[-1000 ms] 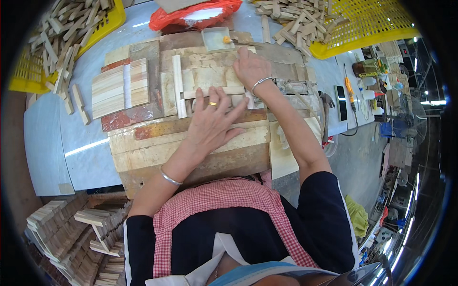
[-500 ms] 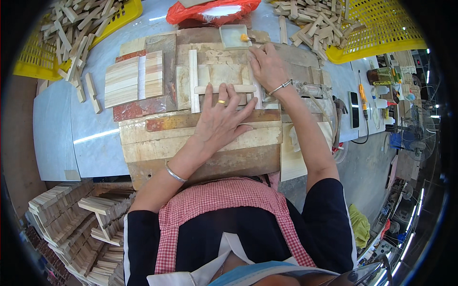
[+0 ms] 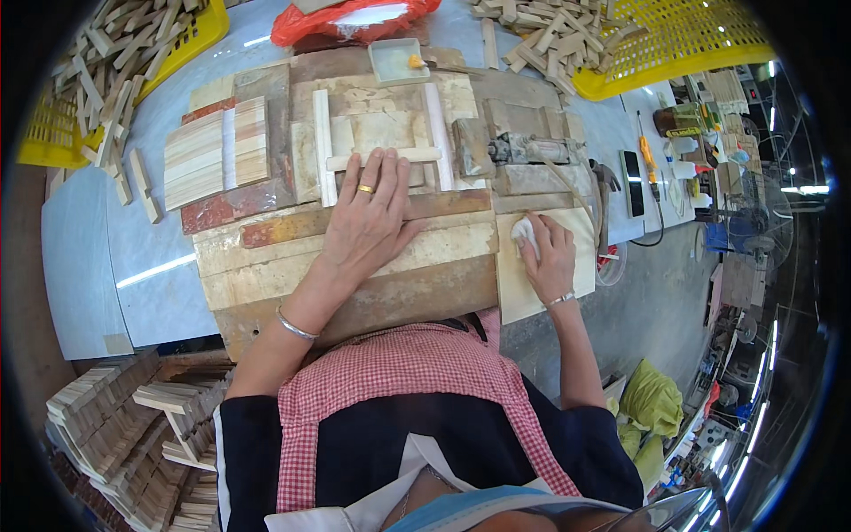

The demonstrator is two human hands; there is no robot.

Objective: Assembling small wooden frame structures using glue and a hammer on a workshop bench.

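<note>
My left hand (image 3: 368,208) lies with fingers stretched out, fingertips on a short wooden crosspiece (image 3: 424,154). The crosspiece runs between two upright wooden strips, the left strip (image 3: 323,120) and the right strip (image 3: 437,124), together forming an H shape on a worn wooden jig (image 3: 381,102). Off to the right, my right hand (image 3: 553,264) is closed around a crumpled white cloth (image 3: 524,234), over a pale flat board (image 3: 523,288). Part of the cloth is hidden under the fingers.
Flat wooden slats (image 3: 199,161) lie left of the jig. Beyond it stands a shallow tray (image 3: 383,66) with a yellow-tipped item. A metal clamp-like fixture (image 3: 536,149), hammer (image 3: 605,176) and phone (image 3: 632,182) are on the right. Yellow baskets (image 3: 683,53) and loose wood pieces (image 3: 541,35) sit at the back.
My right hand has left the right strip's upper end, come down toward me and closed on the white cloth. My left hand stays on the crosspiece. The whole view has shifted slightly.
</note>
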